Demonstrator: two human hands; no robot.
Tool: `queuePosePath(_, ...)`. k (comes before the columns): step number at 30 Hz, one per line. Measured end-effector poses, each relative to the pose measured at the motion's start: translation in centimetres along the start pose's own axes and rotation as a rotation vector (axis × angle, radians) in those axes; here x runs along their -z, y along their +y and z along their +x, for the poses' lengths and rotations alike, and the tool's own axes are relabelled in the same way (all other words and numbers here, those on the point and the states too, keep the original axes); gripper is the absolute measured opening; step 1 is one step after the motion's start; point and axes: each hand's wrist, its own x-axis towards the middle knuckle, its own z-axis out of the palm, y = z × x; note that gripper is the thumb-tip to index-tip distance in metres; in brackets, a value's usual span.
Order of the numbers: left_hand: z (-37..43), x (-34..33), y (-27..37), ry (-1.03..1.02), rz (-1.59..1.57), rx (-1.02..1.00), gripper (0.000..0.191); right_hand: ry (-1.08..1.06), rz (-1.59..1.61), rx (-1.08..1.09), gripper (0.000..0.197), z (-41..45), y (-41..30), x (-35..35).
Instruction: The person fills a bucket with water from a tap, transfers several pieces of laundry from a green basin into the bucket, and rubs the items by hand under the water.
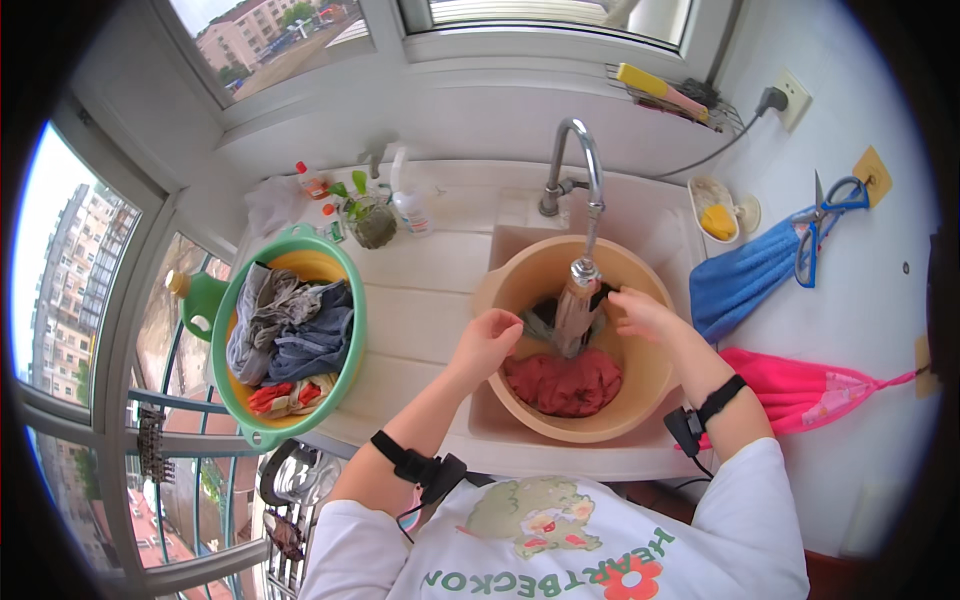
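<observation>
A tan plastic basin (652, 382) sits in the sink, under a chrome faucet (577, 131) that is running. The stream falls on a dark and grey wet cloth (546, 309) in the basin. My right hand (641, 315) is at the basin's right side, its fingertips pinching the black part of this cloth. Over the left rim, my left hand (491, 341) has its fingers bent together beside the cloth's grey edge; whether they grip it is hidden. A crumpled red cloth (566, 382) lies in the near part of the basin.
Left on the counter, a green basin (360, 330) holds crumpled clothes (300, 322). A glass jar with a plant (373, 225), a spray bottle (410, 202) and small bottles stand behind. Blue-handled scissors (817, 214), a blue towel (739, 274) and a pink towel (780, 390) hang at right.
</observation>
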Motion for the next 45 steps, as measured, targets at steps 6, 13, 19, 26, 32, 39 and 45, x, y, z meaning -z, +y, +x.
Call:
queuePosePath(6, -6.1, 5.4, 2.0, 0.168, 0.189, -0.313, 0.015, -0.455, -0.866, 0.497, 0.045, -9.1, -6.3, -9.4)
queuePosePath(13, -14.4, 14.7, 2.6, 0.683, 0.590, -0.586, 0.008, -0.546, -0.850, 1.048, 0.032, -12.8, -14.1, -24.2)
queuePosePath(19, -20.6, 20.6, -1.0, 0.926, 0.630, -0.438, 0.008, -0.527, -0.806, 1.418, 0.040, -6.6, -16.6, -38.1)
queuePosePath(26, -24.0, 23.1, -1.9, 0.931, 0.586, -0.470, 0.013, -0.212, -1.164, 1.271, 0.063, -2.4, -18.1, -45.0)
queuePosePath(32, -21.9, 25.6, -1.1, 0.776, 0.751, -0.395, 0.037, -0.420, -0.874, 1.192, 0.029, -3.1, -21.2, -44.0)
queuePosePath(39, -15.6, 26.2, -1.5, 0.575, 1.056, -0.210, 0.056, -0.508, -0.435, 1.118, 0.048, -6.8, -23.2, -38.1)
queuePosePath(45, -14.8, 25.8, -1.5, 0.666, 1.063, -0.180, 0.027, -0.368, -1.196, 1.469, 0.080, -7.3, -15.5, -39.7)
